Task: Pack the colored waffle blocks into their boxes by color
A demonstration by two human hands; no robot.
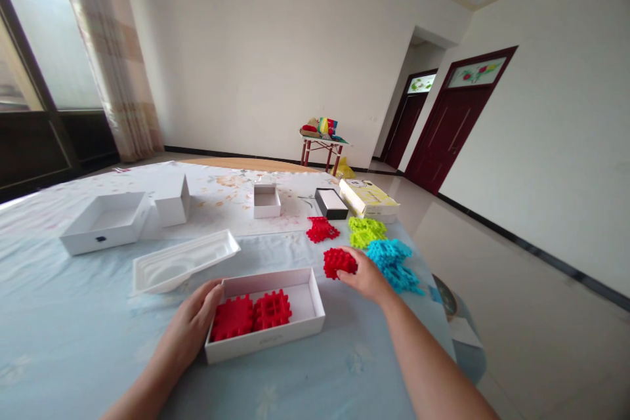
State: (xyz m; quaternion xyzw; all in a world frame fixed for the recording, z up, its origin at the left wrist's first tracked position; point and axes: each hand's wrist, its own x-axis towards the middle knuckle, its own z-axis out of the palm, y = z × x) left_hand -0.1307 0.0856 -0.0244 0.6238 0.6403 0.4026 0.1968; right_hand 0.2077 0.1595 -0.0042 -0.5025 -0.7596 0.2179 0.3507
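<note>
- Your right hand (364, 275) holds a red cluster (339, 264) between thumb and fingers, just beyond the right end of the long box (275, 340).
- Your left hand (191, 318) lies against the box's left end, fingers together and reaching toward its far corner; you cannot tell whether they pinch the wall.
- Inside the box, a red slab (233, 317) fills the left end, and a red lattice (272, 310) sits beside it; the right part shows bare white floor.
- Past your right hand lies a red pile (322, 230), with a green pile (367, 233) to its right and a blue pile (391, 264) nearer you, beside your wrist.
- A white tray (184, 264) rests on the cloth (319, 380), beyond your left hand.
- Farther back, left to right, stand an open box (105, 236), a closed-sided block (170, 205), a small box (266, 207), a black box (331, 211) and a yellow box (371, 197).
</note>
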